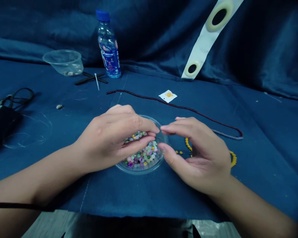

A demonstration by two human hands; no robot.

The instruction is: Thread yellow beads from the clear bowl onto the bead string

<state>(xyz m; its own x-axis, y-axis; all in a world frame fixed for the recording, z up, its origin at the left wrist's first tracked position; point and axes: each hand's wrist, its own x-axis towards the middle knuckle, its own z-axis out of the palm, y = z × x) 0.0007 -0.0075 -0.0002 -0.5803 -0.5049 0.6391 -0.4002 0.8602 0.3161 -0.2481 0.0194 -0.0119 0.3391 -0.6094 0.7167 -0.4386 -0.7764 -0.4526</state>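
Observation:
A clear plastic bowl (139, 168) of several mixed-colour beads (142, 155) sits on the blue cloth in front of me. My left hand (114, 137) hovers over the bowl, fingers curled and pressed together above the beads; what they pinch is hidden. My right hand (196, 152) rests just right of the bowl, fingers together pointing left, thumb against the bowl's rim. The two hands' fingertips almost meet. A strand of yellow beads (233, 158) lies partly under my right hand.
A long dark red bead string (178, 106) runs across the cloth behind the hands. Further back stand a water bottle (108, 46), an empty clear bowl (64, 61), dark sticks (89, 78) and a small white packet (168, 96). A black device with cable (2, 115) lies left.

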